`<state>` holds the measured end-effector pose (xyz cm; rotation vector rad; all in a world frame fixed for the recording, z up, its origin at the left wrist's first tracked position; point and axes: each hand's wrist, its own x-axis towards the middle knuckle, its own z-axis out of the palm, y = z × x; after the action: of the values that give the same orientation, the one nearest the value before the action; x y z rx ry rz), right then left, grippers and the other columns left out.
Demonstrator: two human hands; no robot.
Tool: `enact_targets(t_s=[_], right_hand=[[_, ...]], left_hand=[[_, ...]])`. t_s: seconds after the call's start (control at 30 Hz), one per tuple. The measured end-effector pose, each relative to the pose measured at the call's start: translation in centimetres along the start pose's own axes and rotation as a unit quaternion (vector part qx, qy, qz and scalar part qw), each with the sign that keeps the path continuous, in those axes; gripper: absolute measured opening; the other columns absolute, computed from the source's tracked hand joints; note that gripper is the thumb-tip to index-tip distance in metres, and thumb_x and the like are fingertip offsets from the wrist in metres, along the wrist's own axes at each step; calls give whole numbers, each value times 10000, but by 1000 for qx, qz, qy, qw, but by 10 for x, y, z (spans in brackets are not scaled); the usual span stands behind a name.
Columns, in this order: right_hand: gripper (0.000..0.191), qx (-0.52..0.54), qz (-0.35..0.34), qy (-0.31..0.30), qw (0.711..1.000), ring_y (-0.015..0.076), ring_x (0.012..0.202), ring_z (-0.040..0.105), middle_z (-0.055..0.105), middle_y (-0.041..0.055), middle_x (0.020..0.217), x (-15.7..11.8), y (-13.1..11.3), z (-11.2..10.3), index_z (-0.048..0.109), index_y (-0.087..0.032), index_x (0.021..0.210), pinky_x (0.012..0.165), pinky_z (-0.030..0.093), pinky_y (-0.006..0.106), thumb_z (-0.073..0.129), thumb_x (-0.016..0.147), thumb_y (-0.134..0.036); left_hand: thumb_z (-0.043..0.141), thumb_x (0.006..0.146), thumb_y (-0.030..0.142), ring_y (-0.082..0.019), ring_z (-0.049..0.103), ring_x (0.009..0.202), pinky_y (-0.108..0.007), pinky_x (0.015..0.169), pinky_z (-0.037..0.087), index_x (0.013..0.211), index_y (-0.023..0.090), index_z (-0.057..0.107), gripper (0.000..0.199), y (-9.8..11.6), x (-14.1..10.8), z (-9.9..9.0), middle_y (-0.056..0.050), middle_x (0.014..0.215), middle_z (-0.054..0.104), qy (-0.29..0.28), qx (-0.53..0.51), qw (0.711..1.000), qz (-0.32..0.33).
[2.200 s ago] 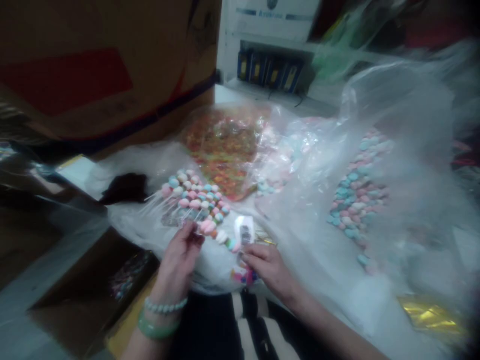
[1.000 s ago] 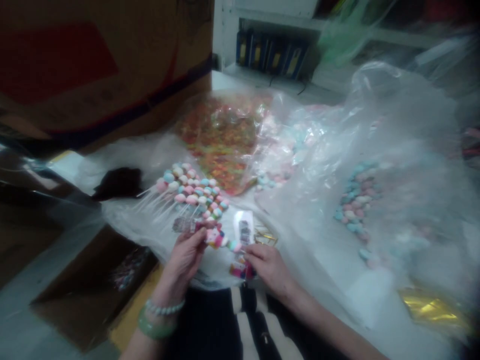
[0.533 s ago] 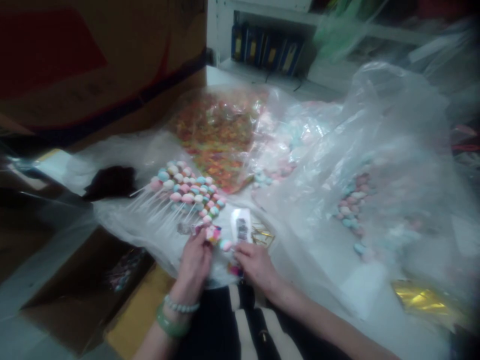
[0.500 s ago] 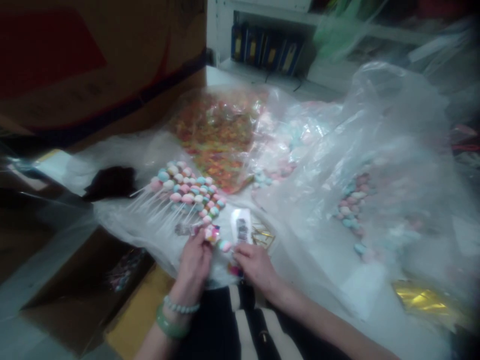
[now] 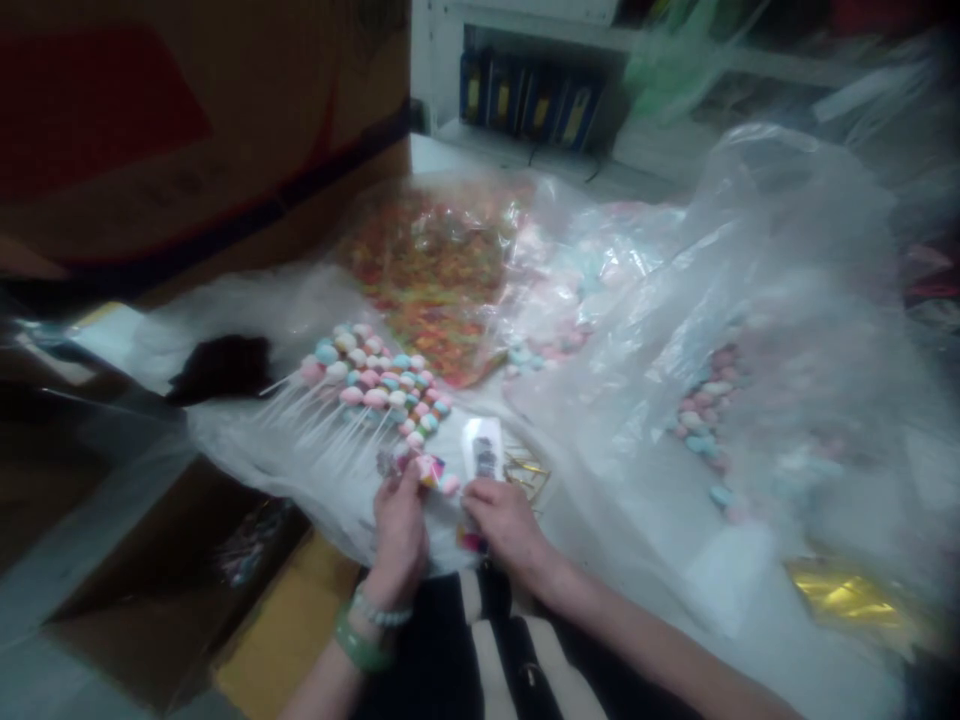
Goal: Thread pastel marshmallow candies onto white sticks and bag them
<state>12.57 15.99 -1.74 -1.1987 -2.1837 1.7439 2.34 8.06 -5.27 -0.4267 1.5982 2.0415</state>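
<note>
Left of the glossy, crinkled clear plastic bag [image 5: 780,210], a matt brown cardboard box [image 5: 187,130] stands above thin, smooth white sticks [image 5: 322,415]; shiny gold foil [image 5: 847,595] lies at the bag's near edge.

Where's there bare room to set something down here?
Free: the white plastic sheet left of the left hand, below the candy pop sticks; and the sheet between the right hand and the gold foil. Crowded: around both hands.
</note>
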Motion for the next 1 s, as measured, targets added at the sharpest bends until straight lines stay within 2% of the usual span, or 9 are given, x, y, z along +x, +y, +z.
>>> enact_targets(t_s=[0.1,0.2,0.3,0.37,0.5,0.67,0.83,0.93,1.0], right_hand=[[202,2,23,-18,1000,115,562,469,486,-44,518,4,2,-8,557,-201,510,553,313,235,557,713,-193],[165,91,81,-83,989,108,495,457,492,-48,482,3,7,-23,596,-193,539,508,318,228,590,698,-237],[172,193,107,-102,970,89,463,422,517,-45,498,-1,11,-39,656,-168,633,485,291,221,678,676,-332],[228,239,119,-92,959,71,442,367,496,-55,486,-4,11,-45,662,-160,669,466,234,215,726,662,-378],[205,312,78,-48,946,87,501,411,530,-33,547,-3,1,-42,640,-164,631,504,298,223,741,642,-343],[89,316,-21,-14,948,174,862,567,667,40,978,6,-21,-25,645,-189,608,716,431,262,691,617,-264],[99,287,31,-34,957,118,590,461,529,-34,590,11,-28,-13,635,-191,630,599,383,247,643,650,-288],[107,297,40,-35,953,113,584,453,535,-35,590,13,-26,-13,645,-187,644,579,366,241,656,635,-294],[113,320,41,-38,946,111,597,459,557,-31,619,13,-25,-13,653,-186,653,584,363,239,678,617,-290]], left_hand=[[714,758,129,-126,649,674,-225,648,530,808,128,684,58,15,4,1,-40,778,710,-32,-30,996,-75],[622,837,101,-160,672,713,-306,681,584,827,128,676,61,42,8,0,-70,826,712,-69,-68,983,-157],[583,865,89,-169,675,730,-385,709,610,821,150,664,111,64,8,-1,-45,840,708,-67,-84,981,-161],[593,851,75,-157,667,710,-360,669,610,811,151,665,112,70,5,-1,-34,835,704,-63,-68,984,-151],[689,757,82,-125,629,622,-227,506,531,800,115,688,54,62,-4,6,-45,801,697,-49,10,992,-117],[811,555,143,-113,581,548,-190,452,445,819,105,708,287,47,-16,19,-14,677,663,-84,87,991,-59],[801,638,243,-133,609,611,-217,510,479,883,130,707,286,52,-19,26,-44,775,695,-156,45,980,-117],[788,673,230,-140,611,613,-216,501,476,824,120,697,207,54,-11,23,-57,751,692,-157,47,974,-158],[812,620,179,-122,589,583,-200,504,468,731,110,676,189,52,-4,22,-35,674,666,-125,40,981,-145]])
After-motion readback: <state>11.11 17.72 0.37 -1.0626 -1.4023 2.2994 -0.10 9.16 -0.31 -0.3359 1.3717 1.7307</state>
